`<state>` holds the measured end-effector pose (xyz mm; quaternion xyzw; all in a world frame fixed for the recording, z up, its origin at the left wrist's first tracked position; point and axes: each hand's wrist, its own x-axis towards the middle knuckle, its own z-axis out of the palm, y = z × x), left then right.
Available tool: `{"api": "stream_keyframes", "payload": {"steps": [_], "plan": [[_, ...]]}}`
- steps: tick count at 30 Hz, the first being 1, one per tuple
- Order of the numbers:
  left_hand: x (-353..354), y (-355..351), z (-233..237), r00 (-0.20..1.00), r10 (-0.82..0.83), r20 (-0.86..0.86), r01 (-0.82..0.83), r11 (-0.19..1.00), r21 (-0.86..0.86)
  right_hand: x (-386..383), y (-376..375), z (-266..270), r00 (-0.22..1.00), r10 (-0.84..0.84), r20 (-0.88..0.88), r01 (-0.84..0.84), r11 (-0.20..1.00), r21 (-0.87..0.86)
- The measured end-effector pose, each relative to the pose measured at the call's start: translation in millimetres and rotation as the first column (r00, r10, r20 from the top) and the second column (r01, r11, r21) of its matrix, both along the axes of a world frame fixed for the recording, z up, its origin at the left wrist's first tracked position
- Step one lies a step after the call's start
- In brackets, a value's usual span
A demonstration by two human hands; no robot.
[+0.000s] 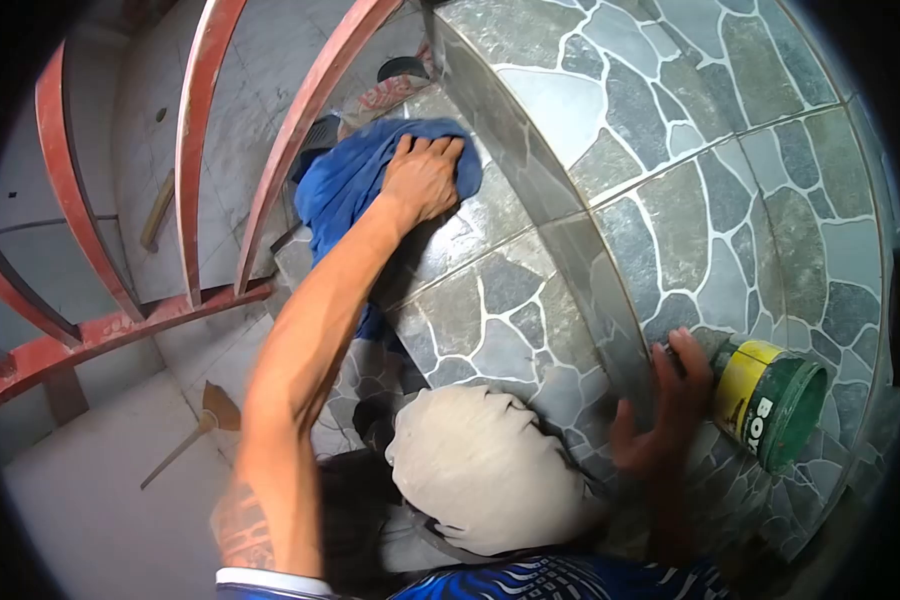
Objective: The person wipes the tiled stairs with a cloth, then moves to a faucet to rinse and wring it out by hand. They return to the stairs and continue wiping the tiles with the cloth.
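My left hand presses down on a bunched blue cloth, its fingers curled into the fabric on the stone-patterned tile step. At the right, my right hand is in shadow beside the step's edge, fingers apart and holding nothing. Close to its fingertips, a green and yellow bucket lies on its side on the tiles. A light beige rounded covering, over what looks like a knee or a head, is between my arms.
Red metal bars curve along the left side. Beyond them, a wooden-looking handle lies on the floor. A small brush-like tool is at the lower left. Behind the cloth sits a dark round object.
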<state>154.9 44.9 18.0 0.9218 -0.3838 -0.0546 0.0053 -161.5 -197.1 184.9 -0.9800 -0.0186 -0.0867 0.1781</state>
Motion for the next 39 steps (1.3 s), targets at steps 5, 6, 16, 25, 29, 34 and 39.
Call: {"api": "stream_keyframes", "payload": {"steps": [5, 6, 16, 25, 29, 34, 39], "plan": [[6, 0, 4, 0.999, 0.017, -0.042, -0.016, 1.000, 0.010, 0, -8, -2, 1.000, 0.015, 0.002, -0.015, 1.000, 0.024], [6, 12, 0, 1.000, -0.004, -0.016, 0.004, 1.000, 0.014, 1, -9, -1, 1.000, 0.012, -0.003, -0.012, 0.999, 0.038], [33, 24, 4, 0.985, -0.169, 0.027, 0.168, 0.985, 0.044, 1, -9, 0, 1.000, 0.027, -0.011, -0.026, 0.998, 0.054], [47, 15, 6, 0.962, -0.264, 0.069, 0.256, 0.961, 0.102, 2, -9, 1, 1.000, 0.016, -0.021, -0.015, 0.998, 0.067], [41, 36, 13, 0.959, -0.281, 0.042, 0.277, 0.956, 0.093, -1, -16, 0, 0.999, 0.035, -0.041, -0.031, 0.996, 0.081], [48, 37, 15, 0.960, -0.278, 0.037, 0.271, 0.954, 0.126, 1, -8, -2, 0.999, -0.008, -0.041, 0.013, 0.992, 0.125], [45, 22, 12, 0.975, -0.217, 0.045, 0.212, 0.973, 0.093, -1, -16, -2, 0.999, 0.019, -0.041, -0.016, 0.995, 0.095]]}}
